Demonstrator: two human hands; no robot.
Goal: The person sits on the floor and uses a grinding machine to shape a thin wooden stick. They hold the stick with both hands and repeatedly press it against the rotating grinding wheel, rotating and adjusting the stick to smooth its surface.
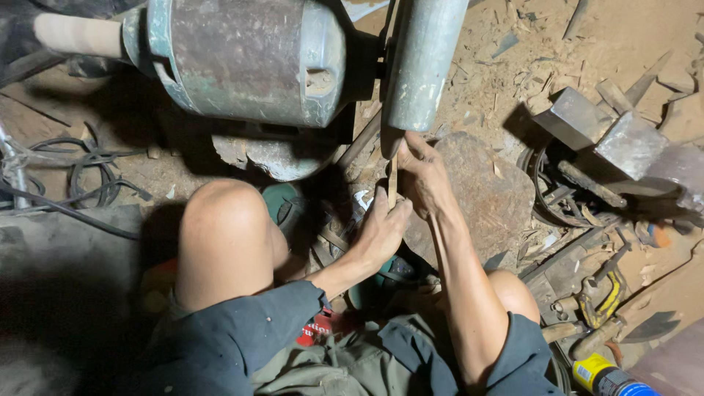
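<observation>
Both my hands hold a thin wooden stick (392, 180) upright against the underside of a large grey grinding wheel (422, 62). My left hand (381, 231) grips the stick's lower part. My right hand (419, 172) pinches it higher up, close to the wheel's rim. The wheel is driven by a big greenish motor (242, 59) to its left. I sit low, with my bare left knee (224, 235) raised beside the motor.
A flat stone (488, 194) lies under my right forearm. A metal anvil block (612, 136) stands at the right, with hammers and a yellow-handled tool (605, 297) below it. Black cables (88, 172) trail at the left. Wood shavings cover the ground.
</observation>
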